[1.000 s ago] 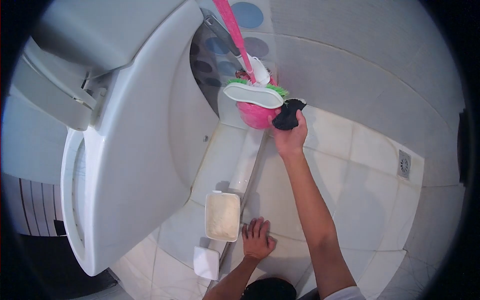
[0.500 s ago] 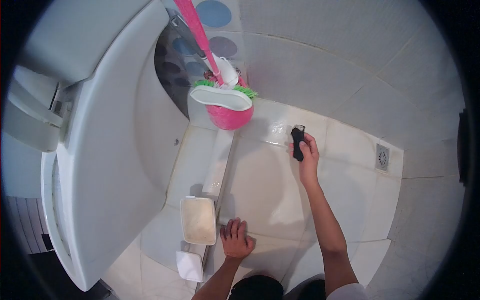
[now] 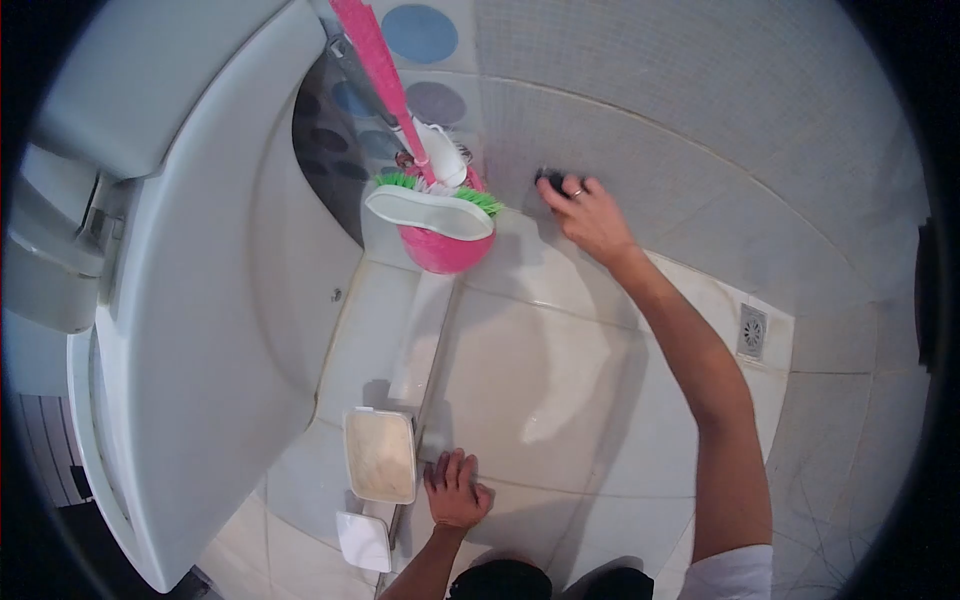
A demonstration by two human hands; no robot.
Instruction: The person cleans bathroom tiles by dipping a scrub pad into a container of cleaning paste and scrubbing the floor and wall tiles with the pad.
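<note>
My right hand (image 3: 597,222) is closed round a small black-handled tool (image 3: 566,183), held against the grey tiled wall just above the floor. Its working end is mostly hidden by my fingers. Low on the left, my left hand (image 3: 457,492) rests on the tiled floor with fingers spread, holding nothing. Beside it stands a white rectangular tub (image 3: 381,457) with pale beige contents, on the low ledge. A white lid (image 3: 364,541) lies next to the tub, nearer me.
A pink bucket (image 3: 447,248) in the corner holds brushes, including a white one with green bristles (image 3: 428,213) and a long pink handle (image 3: 385,70). A large white fixture (image 3: 230,330) fills the left. A floor drain (image 3: 752,332) lies at right.
My right hand has moved up and left with the black-handled tool, from the floor to the base of the wall. My left hand stays on the floor; the view has shifted slightly.
</note>
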